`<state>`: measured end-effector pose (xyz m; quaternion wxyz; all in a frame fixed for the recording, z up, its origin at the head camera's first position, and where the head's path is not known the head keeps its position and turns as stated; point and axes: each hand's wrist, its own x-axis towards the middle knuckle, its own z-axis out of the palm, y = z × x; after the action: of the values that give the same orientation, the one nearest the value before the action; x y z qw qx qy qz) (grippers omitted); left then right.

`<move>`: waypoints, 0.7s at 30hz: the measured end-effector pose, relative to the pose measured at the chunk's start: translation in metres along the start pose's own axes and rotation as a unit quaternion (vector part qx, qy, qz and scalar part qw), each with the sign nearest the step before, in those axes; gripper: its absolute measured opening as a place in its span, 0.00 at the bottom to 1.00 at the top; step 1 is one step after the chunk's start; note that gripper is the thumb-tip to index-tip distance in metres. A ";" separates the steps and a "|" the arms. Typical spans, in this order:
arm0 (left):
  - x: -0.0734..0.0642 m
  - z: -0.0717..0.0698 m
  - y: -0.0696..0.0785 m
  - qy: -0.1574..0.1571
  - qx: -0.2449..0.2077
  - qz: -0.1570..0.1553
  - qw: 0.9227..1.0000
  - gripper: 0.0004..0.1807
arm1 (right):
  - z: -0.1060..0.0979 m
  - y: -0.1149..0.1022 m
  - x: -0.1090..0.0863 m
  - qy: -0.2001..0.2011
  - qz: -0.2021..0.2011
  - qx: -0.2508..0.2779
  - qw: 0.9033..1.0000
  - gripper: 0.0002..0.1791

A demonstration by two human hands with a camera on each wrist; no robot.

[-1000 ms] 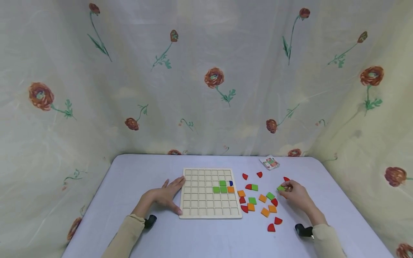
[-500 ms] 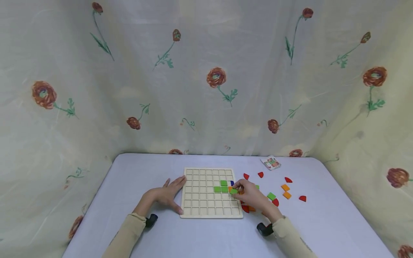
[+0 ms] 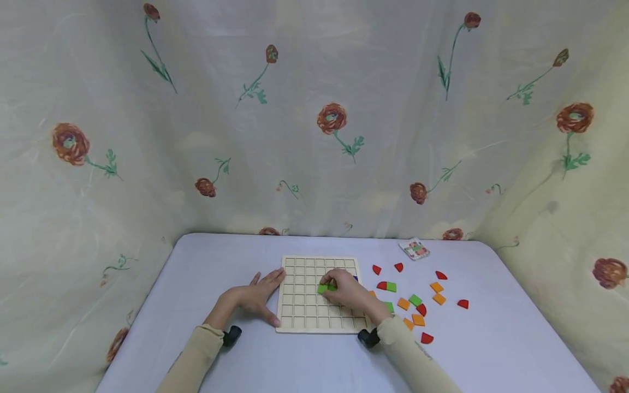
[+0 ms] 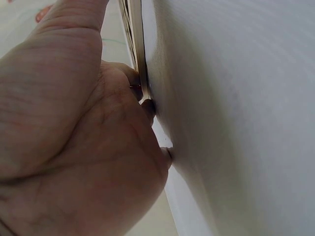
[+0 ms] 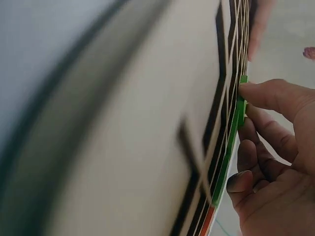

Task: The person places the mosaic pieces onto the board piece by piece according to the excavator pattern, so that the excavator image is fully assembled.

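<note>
A light wooden grid board (image 3: 301, 310) lies on the table. My left hand (image 3: 253, 299) is spread along its left edge, thumb near the lower corner and fingers higher up; the left wrist view shows the palm (image 4: 98, 157) beside the board's side. Over the board, my right hand (image 3: 348, 290) pinches a green square tile (image 3: 321, 289) between thumb and fingers. In the right wrist view that tile (image 5: 241, 112) is at the grid's surface, next to other green tiles (image 5: 224, 177). A blue piece (image 3: 356, 278) shows past the right hand, which hides other set tiles.
Right of the board lie loose orange squares (image 3: 418, 320), green squares (image 3: 415, 300) and red quarter-round pieces (image 3: 427, 338). A small printed card or packet (image 3: 414, 249) lies at the table's back edge. Floral curtains (image 3: 275, 180) surround the table (image 3: 226, 256).
My right hand has carried the green tile leftward from the loose pieces at the right to the middle of the board. My left hand has stayed at the board's left edge.
</note>
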<state>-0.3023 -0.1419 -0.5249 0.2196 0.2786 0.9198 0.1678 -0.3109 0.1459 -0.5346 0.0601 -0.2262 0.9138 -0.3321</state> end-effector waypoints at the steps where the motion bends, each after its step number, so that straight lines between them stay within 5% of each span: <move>1: 0.000 0.000 0.000 0.000 0.000 0.001 1.000 0.71 | 0.001 -0.001 0.001 -0.004 0.000 -0.001 1.000 0.09; 14: 0.001 0.003 0.001 -0.002 0.004 -0.001 1.000 0.72 | -0.007 -0.006 0.008 -0.051 0.010 -0.018 0.998 0.11; 21: 0.000 0.001 0.001 -0.001 0.003 -0.017 1.000 0.72 | -0.010 -0.005 0.009 -0.045 0.006 -0.020 0.999 0.12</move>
<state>-0.3019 -0.1408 -0.5252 0.2229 0.2642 0.9244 0.1613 -0.3195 0.1439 -0.5235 0.0990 -0.2365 0.9178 -0.3032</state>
